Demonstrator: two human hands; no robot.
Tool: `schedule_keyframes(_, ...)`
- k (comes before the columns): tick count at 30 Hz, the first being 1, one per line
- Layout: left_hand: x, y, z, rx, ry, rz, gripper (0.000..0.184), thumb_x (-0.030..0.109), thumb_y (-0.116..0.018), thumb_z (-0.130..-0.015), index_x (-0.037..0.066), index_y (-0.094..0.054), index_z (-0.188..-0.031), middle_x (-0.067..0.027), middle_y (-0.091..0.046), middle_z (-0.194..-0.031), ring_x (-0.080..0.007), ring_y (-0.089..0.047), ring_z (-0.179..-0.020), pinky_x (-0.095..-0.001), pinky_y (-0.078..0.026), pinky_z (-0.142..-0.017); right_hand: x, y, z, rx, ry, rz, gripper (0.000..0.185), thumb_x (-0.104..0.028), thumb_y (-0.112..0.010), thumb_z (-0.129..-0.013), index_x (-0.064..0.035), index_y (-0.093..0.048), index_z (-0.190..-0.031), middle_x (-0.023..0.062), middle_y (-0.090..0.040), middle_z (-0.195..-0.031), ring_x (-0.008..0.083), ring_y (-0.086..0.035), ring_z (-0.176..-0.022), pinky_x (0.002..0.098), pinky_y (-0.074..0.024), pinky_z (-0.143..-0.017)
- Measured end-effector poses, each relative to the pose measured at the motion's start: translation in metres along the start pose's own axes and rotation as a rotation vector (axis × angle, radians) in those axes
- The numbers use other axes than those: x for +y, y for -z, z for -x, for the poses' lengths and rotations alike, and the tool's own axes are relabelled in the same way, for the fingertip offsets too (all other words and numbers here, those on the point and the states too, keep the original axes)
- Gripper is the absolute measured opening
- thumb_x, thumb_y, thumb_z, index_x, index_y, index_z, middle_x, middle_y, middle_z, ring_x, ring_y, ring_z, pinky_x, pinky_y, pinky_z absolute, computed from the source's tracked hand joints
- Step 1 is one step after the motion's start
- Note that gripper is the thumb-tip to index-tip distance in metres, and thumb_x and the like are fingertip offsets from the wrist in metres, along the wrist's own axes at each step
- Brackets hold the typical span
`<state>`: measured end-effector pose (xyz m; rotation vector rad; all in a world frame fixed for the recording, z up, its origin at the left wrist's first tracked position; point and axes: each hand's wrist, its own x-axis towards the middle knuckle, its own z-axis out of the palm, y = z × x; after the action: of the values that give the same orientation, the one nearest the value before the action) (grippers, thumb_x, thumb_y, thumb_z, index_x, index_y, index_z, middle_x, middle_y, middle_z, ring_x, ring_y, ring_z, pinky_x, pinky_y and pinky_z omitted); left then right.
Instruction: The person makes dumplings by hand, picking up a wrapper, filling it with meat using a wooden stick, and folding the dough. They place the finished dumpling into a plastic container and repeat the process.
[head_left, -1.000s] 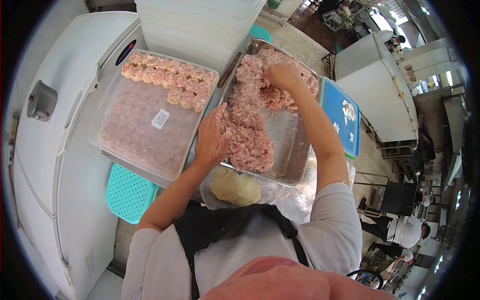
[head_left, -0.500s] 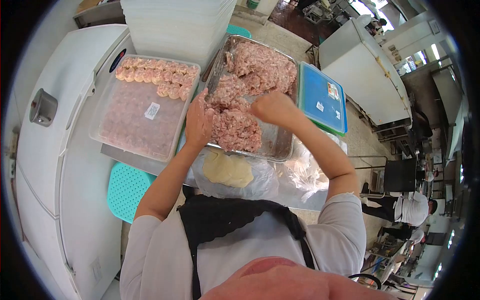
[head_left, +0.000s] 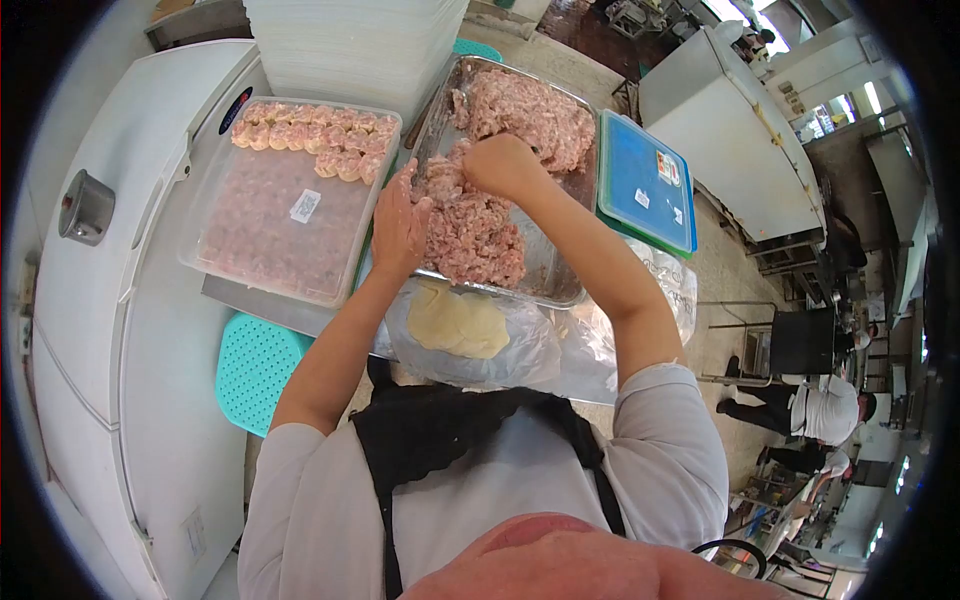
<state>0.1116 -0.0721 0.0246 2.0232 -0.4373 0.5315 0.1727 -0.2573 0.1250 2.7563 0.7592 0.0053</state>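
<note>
Ground meat (head_left: 475, 240) lies in heaps in a metal tray (head_left: 560, 285) before me. My right hand (head_left: 502, 165) is closed in a fist at the meat in the tray's middle; what its fingers hold, if anything, is hidden. At the tray's left edge, my left hand (head_left: 400, 225) has its fingers stretched out and its thumb beside the meat. Below the tray, a stack of pale yellow dough wrappers (head_left: 460, 318) rests on clear plastic. To the left, rows of filled dumplings (head_left: 310, 130) sit on the lid of a plastic container (head_left: 270, 220).
Blue-lidded containers (head_left: 645, 180) stand right of the tray. A tall stack of white trays (head_left: 350, 50) rises behind. On the white freezer (head_left: 175, 330) at left is a metal cup (head_left: 87, 208). A turquoise stool (head_left: 260, 370) stands below. Another person (head_left: 825, 410) is at far right.
My right fist has moved left and farther up the tray, into the meat. My left hand has stayed near the tray's left edge. The view has shifted slightly.
</note>
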Motion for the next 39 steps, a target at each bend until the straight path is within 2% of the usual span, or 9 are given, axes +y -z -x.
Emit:
schedule_keyframes(5,-0.004,-0.001,0.001,-0.013,-0.007,-0.032,0.054,0.034,-0.043,-0.097,0.002,-0.037,-0.141,-0.0210,-0.048,-0.133,-0.0386,-0.045,-0.120,-0.0456,-0.034,-0.103,-0.004,0.007,0.064,-0.041,0.120,0.041,0.018,-0.011,-0.057,-0.081,-0.0053,-0.071,-0.073,0.0145,-0.068,-0.073,0.0318,-0.068,-0.070,0.0424,-0.0536,-0.060)
schedule_keyframes(11,-0.005,-0.002,0.002,-0.017,-0.036,-0.025,0.054,0.035,-0.041,-0.098,0.003,-0.037,-0.141,-0.0208,-0.048,-0.132,-0.0387,-0.045,-0.119,-0.0464,-0.034,-0.102,0.005,0.056,0.139,0.009,-0.168,-0.004,0.026,-0.023,-0.056,-0.088,-0.0036,-0.069,-0.075,0.0151,-0.067,-0.072,0.0315,-0.068,-0.070,0.0432,-0.0531,-0.060)
schedule_keyframes(14,-0.002,-0.002,0.000,-0.033,-0.029,-0.038,0.054,0.037,-0.040,-0.099,0.003,-0.037,-0.141,-0.0207,-0.048,-0.132,-0.0386,-0.045,-0.120,-0.0470,-0.034,-0.102,-0.022,0.064,0.160,-0.028,-0.287,-0.134,0.028,-0.030,-0.053,-0.093,-0.0081,-0.066,-0.083,0.0141,-0.066,-0.075,0.0342,-0.066,-0.074,0.0464,-0.0512,-0.063)
schedule_keyframes(16,-0.001,-0.002,0.000,-0.052,-0.018,-0.047,0.054,0.038,-0.039,-0.099,0.003,-0.038,-0.140,-0.0205,-0.049,-0.132,-0.0385,-0.045,-0.120,-0.0473,-0.034,-0.102,-0.044,0.045,0.162,-0.135,-0.215,-0.293,0.028,-0.032,-0.053,-0.092,-0.0087,-0.066,-0.083,0.0143,-0.066,-0.077,0.0342,-0.066,-0.075,0.0468,-0.0510,-0.063)
schedule_keyframes(20,0.000,-0.003,0.000,-0.053,-0.020,-0.054,0.055,0.041,-0.037,-0.100,0.003,-0.038,-0.140,-0.0206,-0.048,-0.132,-0.0389,-0.045,-0.120,-0.0477,-0.033,-0.103,-0.021,-0.048,0.161,-0.117,-0.266,-0.300,0.030,-0.038,-0.055,-0.091,-0.0118,-0.068,-0.086,0.0125,-0.067,-0.079,0.0349,-0.065,-0.075,0.0475,-0.0510,-0.065)
schedule_keyframes(27,-0.002,-0.005,-0.002,-0.015,-0.043,-0.058,0.055,0.040,-0.039,-0.099,0.002,-0.041,-0.138,-0.0218,-0.050,-0.130,-0.0403,-0.046,-0.118,-0.0476,-0.034,-0.101,0.031,0.033,0.161,-0.198,-0.289,-0.186,0.033,-0.041,-0.056,-0.090,-0.0111,-0.069,-0.084,0.0118,-0.067,-0.078,0.0343,-0.065,-0.075,0.0473,-0.0510,-0.066)
schedule_keyframes(29,-0.001,-0.004,-0.002,-0.022,-0.034,-0.066,0.055,0.040,-0.040,-0.099,0.002,-0.041,-0.138,-0.0220,-0.050,-0.130,-0.0403,-0.046,-0.118,-0.0475,-0.033,-0.101,0.043,0.053,0.157,-0.063,-0.324,-0.325,0.034,-0.041,-0.055,-0.091,-0.0098,-0.068,-0.084,0.0129,-0.067,-0.079,0.0358,-0.065,-0.076,0.0476,-0.0510,-0.067)
schedule_keyframes(35,0.003,-0.007,-0.003,-0.051,0.011,-0.163,0.056,0.040,-0.041,-0.098,0.002,-0.041,-0.138,-0.0231,-0.049,-0.131,-0.0401,-0.046,-0.118,-0.0473,-0.033,-0.101,0.015,-0.024,0.131,-0.059,-0.250,-0.397,0.036,-0.038,-0.053,-0.093,-0.0057,-0.066,-0.084,0.0175,-0.067,-0.083,0.0380,-0.064,-0.081,0.0484,-0.0505,-0.072)
schedule_keyframes(39,0.005,-0.006,-0.002,-0.052,-0.013,-0.179,0.055,0.039,-0.043,-0.097,0.002,-0.042,-0.138,-0.0234,-0.050,-0.129,-0.0395,-0.045,-0.119,-0.0463,-0.033,-0.102,0.049,0.023,0.138,-0.184,-0.220,-0.306,0.036,-0.035,-0.055,-0.092,-0.0029,-0.069,-0.086,0.0193,-0.068,-0.087,0.0376,-0.065,-0.087,0.0485,-0.0519,-0.075)
